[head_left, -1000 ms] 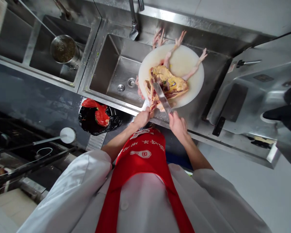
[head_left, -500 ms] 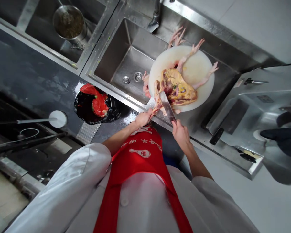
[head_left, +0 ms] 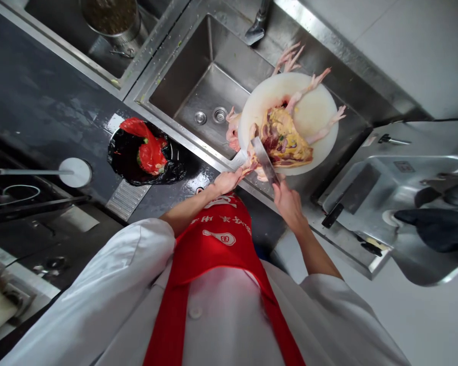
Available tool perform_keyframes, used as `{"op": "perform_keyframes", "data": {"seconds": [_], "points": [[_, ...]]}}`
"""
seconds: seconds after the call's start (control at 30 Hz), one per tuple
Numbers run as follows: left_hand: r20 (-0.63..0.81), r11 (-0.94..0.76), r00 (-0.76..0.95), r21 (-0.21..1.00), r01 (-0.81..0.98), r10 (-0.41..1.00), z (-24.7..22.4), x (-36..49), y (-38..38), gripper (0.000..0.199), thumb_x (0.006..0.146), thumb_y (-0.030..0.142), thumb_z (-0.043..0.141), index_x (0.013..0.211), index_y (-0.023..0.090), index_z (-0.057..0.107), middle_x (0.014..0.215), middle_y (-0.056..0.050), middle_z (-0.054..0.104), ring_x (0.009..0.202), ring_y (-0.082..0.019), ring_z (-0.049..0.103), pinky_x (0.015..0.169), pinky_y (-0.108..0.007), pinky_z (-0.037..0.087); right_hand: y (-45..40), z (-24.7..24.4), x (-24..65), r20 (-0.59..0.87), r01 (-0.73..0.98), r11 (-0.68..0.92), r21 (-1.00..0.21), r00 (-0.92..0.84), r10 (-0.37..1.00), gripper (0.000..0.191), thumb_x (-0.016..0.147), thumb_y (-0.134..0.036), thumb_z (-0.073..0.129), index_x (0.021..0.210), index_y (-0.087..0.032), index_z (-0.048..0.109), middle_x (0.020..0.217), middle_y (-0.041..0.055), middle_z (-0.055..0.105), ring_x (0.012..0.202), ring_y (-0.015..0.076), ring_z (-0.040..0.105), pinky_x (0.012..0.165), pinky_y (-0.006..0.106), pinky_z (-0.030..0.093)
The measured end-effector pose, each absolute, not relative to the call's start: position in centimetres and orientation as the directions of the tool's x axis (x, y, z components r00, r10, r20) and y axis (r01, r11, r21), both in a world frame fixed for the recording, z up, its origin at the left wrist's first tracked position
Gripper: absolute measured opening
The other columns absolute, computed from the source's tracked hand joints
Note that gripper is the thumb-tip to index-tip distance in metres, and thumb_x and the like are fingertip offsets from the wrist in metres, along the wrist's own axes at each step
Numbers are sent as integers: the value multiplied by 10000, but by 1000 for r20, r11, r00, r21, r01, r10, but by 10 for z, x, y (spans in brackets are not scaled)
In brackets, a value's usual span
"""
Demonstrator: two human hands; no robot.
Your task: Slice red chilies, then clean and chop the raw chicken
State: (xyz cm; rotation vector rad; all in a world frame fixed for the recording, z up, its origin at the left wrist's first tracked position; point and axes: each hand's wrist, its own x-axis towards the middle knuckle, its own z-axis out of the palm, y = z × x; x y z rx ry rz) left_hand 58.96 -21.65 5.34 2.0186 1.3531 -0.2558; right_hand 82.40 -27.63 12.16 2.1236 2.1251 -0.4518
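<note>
A raw, opened chicken [head_left: 284, 134] with yellow fat lies on a round white cutting board [head_left: 252, 104] at the sink's right part. Its legs and feet stretch toward the back of the board. My left hand [head_left: 228, 182] is closed on the near end of the chicken, at the board's front edge. My right hand [head_left: 288, 203] grips the handle of a cleaver [head_left: 265, 160]. The blade lies over the near left part of the chicken; whether it touches the meat I cannot tell. More raw poultry [head_left: 233, 133] shows at the board's left side, partly hidden, and further feet [head_left: 289, 57] stick out behind.
The steel sink basin [head_left: 213, 86] with its drains is left of the board, a faucet [head_left: 256, 30] behind. A bin with a black bag [head_left: 125, 168] stands on the floor at left. Steel equipment [head_left: 385, 178] with a second cleaver handle [head_left: 332, 215] is at right.
The view has shifted a little. Both hands keep their hold, on the chicken and on the cleaver. The blade's position over the meat differs only slightly.
</note>
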Motion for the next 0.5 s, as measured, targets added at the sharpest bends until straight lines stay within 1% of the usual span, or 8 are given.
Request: {"op": "perform_keyframes", "data": {"seconds": [0.1, 0.13, 0.17, 0.3, 0.33, 0.43, 0.5], "points": [[-486, -232, 443, 434, 870, 753, 49, 592, -220, 568, 1075, 532, 194, 1442, 168, 431, 1010, -154, 767, 953, -306, 752, 868, -363, 519, -258, 121, 807, -121, 978, -25, -206, 0, 993, 491, 1075, -421, 267, 1131, -98, 632, 813, 170, 710, 692, 246, 642, 643, 322, 359], [-482, -239, 450, 436, 868, 752, 47, 592, -221, 563, 1077, 525, 196, 1436, 164, 437, 1008, -158, 766, 949, -308, 752, 864, -367, 520, -252, 117, 800, -97, 974, -21, -225, -1, 995, 495, 1077, -417, 261, 1123, -93, 632, 829, 180, 712, 714, 250, 650, 652, 323, 365], [-484, -242, 453, 436, 866, 748, 46, 592, -221, 557, 1078, 517, 201, 1427, 159, 445, 1005, -161, 766, 945, -310, 753, 858, -370, 521, -247, 113, 794, -101, 971, -9, -237, -15, 995, 489, 1077, -408, 262, 1110, -91, 633, 823, 183, 711, 721, 251, 652, 656, 323, 369], [-483, -233, 454, 449, 862, 748, 41, 588, -224, 552, 1078, 508, 209, 1402, 146, 471, 993, -163, 764, 925, -313, 754, 833, -365, 523, -238, 107, 788, -201, 971, 29, -236, -78, 977, 445, 1075, -406, 301, 1077, -107, 630, 754, 151, 695, 683, 247, 640, 655, 321, 364], [-470, -232, 454, 456, 859, 757, 40, 587, -225, 558, 1077, 513, 210, 1405, 146, 471, 995, -163, 764, 920, -316, 754, 826, -364, 523, -236, 109, 789, -194, 973, 20, -232, -66, 979, 446, 1076, -418, 304, 1086, -109, 625, 762, 149, 696, 692, 249, 643, 657, 319, 364], [-438, -234, 455, 471, 851, 775, 36, 587, -228, 555, 1077, 512, 229, 1420, 146, 466, 997, -157, 766, 909, -309, 755, 818, -349, 519, -225, 116, 788, -113, 973, -10, -232, -17, 993, 458, 1080, -439, 296, 1128, -106, 608, 827, 167, 704, 763, 265, 659, 673, 317, 372], [-434, -233, 459, 479, 847, 775, 35, 587, -228, 543, 1079, 503, 241, 1420, 146, 468, 983, -150, 767, 905, -294, 755, 821, -334, 510, -215, 117, 782, -100, 970, -4, -243, -21, 995, 448, 1079, -433, 306, 1138, -108, 609, 854, 174, 706, 799, 272, 661, 691, 317, 379]]}}
